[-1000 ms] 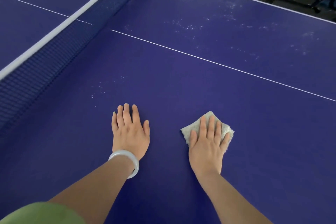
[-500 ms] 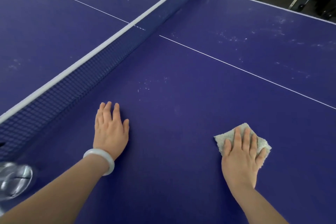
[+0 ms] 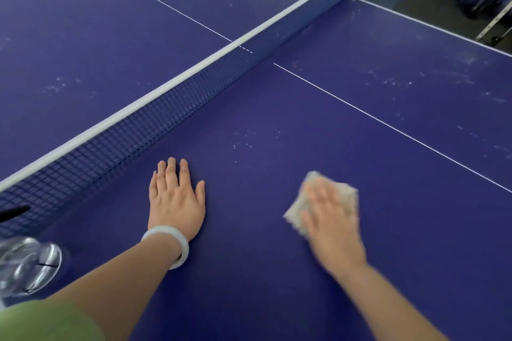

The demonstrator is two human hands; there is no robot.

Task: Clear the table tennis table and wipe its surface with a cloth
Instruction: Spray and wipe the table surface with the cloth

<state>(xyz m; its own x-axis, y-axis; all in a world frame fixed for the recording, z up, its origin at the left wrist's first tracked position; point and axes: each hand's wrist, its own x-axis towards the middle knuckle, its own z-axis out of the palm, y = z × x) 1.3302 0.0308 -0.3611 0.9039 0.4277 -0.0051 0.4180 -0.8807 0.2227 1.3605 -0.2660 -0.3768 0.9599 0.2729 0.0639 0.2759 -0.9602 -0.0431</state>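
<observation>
- The right hand lies palm down on a pale beige cloth. Its fingers are stretched out over the cloth rather than curled round it. The hand is blurred, so the exact spread of the fingers is hard to read.
- The cloth is a small folded square lying flat on the table. Its corners show past the fingertips and to the left of the hand.
- The left hand is flat on the bare blue surface, well apart from the cloth. Its fingers are straight and close together, the thumb is out to the side, and it holds nothing.
- A white bangle sits round the left wrist, and a green sleeve shows at the bottom left corner.
- Just beyond the two hands, a scatter of white specks lies on the surface.
- The net, dark mesh with a white top band, runs diagonally from the left edge to the upper right, near the left hand's fingertips.
- A white centre line crosses the near half of the table, beyond the right hand. More pale smudges mark the surface past that line, and others show on the far half beyond the net.
- At the left edge, beside the left forearm, stands a clear plastic bottle, blurred.
- Beyond the table's far edge at the upper right are a dark floor and some blurred gear.
</observation>
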